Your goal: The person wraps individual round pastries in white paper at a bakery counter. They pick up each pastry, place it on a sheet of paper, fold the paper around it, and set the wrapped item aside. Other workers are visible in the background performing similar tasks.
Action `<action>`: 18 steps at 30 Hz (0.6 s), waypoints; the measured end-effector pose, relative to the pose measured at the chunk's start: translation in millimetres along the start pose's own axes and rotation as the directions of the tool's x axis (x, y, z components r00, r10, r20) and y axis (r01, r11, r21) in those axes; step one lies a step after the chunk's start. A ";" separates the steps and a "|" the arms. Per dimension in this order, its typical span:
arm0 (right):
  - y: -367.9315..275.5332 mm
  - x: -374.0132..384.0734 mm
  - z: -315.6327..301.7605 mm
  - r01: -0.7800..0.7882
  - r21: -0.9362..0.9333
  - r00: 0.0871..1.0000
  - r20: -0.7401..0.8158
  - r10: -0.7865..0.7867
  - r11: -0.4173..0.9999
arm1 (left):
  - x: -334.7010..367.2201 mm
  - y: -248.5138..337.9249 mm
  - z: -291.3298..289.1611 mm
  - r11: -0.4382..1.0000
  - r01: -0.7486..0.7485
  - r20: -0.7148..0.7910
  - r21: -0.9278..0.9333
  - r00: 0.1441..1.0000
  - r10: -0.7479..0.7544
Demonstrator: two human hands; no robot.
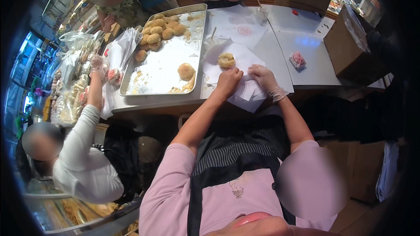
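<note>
A round golden bun (pixel 226 60) with a rough, pale top lies on a sheet of white paper (pixel 245 54) in front of me. Just below the bun, my bare left hand (pixel 230 81) is closed, its fingers pinching the paper's near edge. My right hand (pixel 262 78) wears a see-through plastic glove and grips the white paper on its right side. Folded white paper bags (pixel 249 94) lie between and under the hands, hanging over the counter's front edge. Fingertips of both hands are partly hidden.
A large metal tray (pixel 124 88) with golden buns (pixel 159 30) stands left. Right are a small pink-and-white wrapped package (pixel 297 60) and a cardboard box (pixel 350 48). Two cups with sticks stand near the papers. A white-sleeved person (pixel 83 166) reaches over at left; others stand across the counter.
</note>
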State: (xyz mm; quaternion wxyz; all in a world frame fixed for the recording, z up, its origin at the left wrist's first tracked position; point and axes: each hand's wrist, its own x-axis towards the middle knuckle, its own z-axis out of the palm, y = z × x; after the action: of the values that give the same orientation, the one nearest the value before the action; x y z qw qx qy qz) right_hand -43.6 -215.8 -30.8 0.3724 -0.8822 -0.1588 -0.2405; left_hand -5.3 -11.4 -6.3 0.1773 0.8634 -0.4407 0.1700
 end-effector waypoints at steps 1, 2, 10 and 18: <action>-1.9 0.3 -0.1 -0.034 0.013 0.999 -0.004 0.034 0.999 | -0.9 0.3 1.6 1.000 -0.003 -0.079 -0.020 0.997 0.001; -4.5 1.5 -0.1 -0.067 0.026 0.998 -0.008 0.067 0.997 | -1.9 -0.1 2.5 0.998 0.015 -0.116 -0.063 0.993 -0.022; -52.7 4.6 -18.3 0.082 0.021 0.985 0.148 -0.084 0.996 | -31.6 10.4 -17.4 0.940 -0.014 -0.305 -0.340 0.948 -0.096; -70.0 45.8 -13.4 -0.109 0.239 0.982 0.176 0.067 0.965 | -43.2 17.0 -23.2 0.901 0.074 -0.272 -0.426 0.940 -0.206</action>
State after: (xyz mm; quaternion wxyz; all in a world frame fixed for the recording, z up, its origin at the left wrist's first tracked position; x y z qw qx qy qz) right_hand -41.7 -173.9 42.9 0.4756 -0.8519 -0.1784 -0.1276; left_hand -46.3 20.0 -2.6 0.4332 0.7990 -0.3692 0.1938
